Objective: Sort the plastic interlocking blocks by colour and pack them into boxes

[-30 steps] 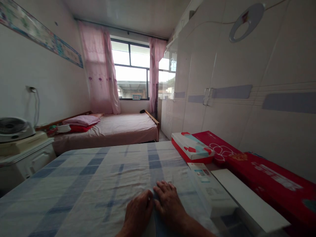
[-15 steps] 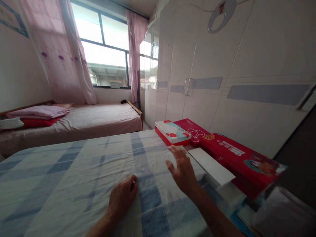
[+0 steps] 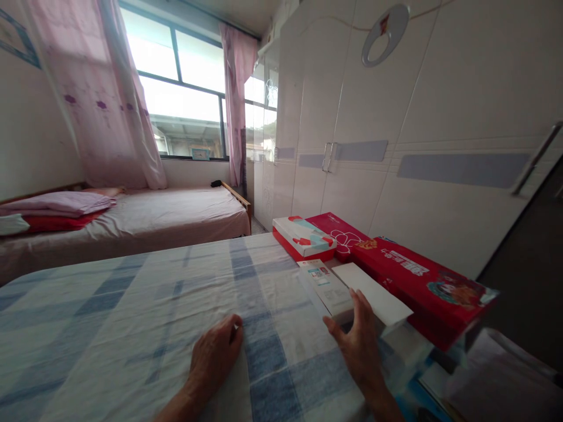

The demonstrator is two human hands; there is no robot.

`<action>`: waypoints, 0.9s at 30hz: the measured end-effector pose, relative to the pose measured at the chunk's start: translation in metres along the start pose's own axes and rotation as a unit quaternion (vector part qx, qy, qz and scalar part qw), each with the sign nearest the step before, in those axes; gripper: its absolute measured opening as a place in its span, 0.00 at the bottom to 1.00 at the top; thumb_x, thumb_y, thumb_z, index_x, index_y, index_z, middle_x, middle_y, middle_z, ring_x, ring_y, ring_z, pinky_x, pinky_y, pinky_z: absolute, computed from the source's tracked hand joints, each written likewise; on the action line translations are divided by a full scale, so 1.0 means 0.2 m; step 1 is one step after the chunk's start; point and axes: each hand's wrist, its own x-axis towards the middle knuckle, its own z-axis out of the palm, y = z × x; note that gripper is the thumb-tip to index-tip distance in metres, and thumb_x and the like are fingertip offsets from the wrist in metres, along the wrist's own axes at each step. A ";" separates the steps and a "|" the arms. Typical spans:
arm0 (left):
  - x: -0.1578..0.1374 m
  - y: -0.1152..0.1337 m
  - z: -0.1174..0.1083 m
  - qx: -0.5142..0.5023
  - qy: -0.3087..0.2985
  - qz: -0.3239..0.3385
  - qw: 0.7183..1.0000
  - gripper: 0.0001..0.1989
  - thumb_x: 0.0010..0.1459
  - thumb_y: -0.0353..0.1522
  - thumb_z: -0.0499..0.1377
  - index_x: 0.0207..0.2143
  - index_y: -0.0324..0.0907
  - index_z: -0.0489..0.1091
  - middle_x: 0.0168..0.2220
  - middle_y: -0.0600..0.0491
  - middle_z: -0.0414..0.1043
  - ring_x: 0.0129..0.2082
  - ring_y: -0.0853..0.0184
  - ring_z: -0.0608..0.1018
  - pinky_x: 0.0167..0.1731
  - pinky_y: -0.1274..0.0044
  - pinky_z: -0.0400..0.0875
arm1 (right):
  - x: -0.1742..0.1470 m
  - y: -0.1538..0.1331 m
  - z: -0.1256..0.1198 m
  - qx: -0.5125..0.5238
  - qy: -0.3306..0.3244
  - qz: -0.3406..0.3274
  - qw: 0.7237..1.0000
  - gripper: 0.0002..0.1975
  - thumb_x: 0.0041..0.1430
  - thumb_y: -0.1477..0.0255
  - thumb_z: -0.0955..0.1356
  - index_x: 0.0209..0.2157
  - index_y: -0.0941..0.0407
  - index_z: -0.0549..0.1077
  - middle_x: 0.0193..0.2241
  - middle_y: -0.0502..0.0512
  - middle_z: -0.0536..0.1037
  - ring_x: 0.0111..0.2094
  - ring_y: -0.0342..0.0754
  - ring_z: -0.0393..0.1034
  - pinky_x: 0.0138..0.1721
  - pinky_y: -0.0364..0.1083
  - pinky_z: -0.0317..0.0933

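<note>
My left hand (image 3: 217, 347) rests on the blue-and-white checked sheet (image 3: 153, 328), its fingers curled in and nothing showing in them. Over to the right, my right hand (image 3: 359, 343) is open, thumb and fingers spread, at the near end of a slim white box (image 3: 328, 288) with a printed label. Whether the fingertips touch this box cannot be made out. Right beside it lies a plain white box or carton (image 3: 372, 293) with a flat top, partly behind my right hand.
A red box with a white and pale-blue lid (image 3: 304, 237) stands beyond the white boxes. Large red boxes (image 3: 417, 281) line the right side, before a white wardrobe (image 3: 343, 117). A pink-sheeted bed (image 3: 185, 211) stands by the window. A pale cloth (image 3: 501, 375) lies at lower right.
My right hand has drawn back toward me and right, from over the labelled white box to its near end, uncovering its label. My left hand stays on the sheet. The view has shifted slightly.
</note>
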 end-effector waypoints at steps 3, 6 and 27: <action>0.00 0.00 0.00 -0.006 0.001 -0.004 1.000 0.07 0.58 0.32 0.48 0.35 0.48 0.65 0.29 0.58 0.72 0.30 0.68 0.74 0.29 0.79 0.57 | 0.01 0.01 0.02 0.000 -0.012 -0.017 1.000 0.37 0.54 0.56 0.64 0.59 0.59 0.48 0.59 0.66 0.50 0.60 0.58 0.45 0.58 0.56 0.46; 0.00 0.00 0.00 -0.009 0.004 -0.005 1.000 0.07 0.57 0.31 0.48 0.35 0.48 0.65 0.29 0.58 0.72 0.30 0.68 0.74 0.29 0.79 0.57 | 0.01 0.03 0.03 -0.014 -0.002 -0.034 0.999 0.33 0.56 0.59 0.63 0.58 0.59 0.50 0.58 0.66 0.53 0.59 0.57 0.47 0.57 0.56 0.47; -0.03 0.04 -0.01 -0.142 0.036 0.073 0.986 0.12 0.56 0.29 0.46 0.37 0.42 0.68 0.33 0.52 0.70 0.28 0.69 0.72 0.34 0.76 0.62 | 0.04 -0.02 0.05 -0.125 -0.005 -0.157 0.980 0.26 0.54 0.62 0.63 0.51 0.63 0.63 0.49 0.65 0.65 0.51 0.59 0.57 0.52 0.56 0.55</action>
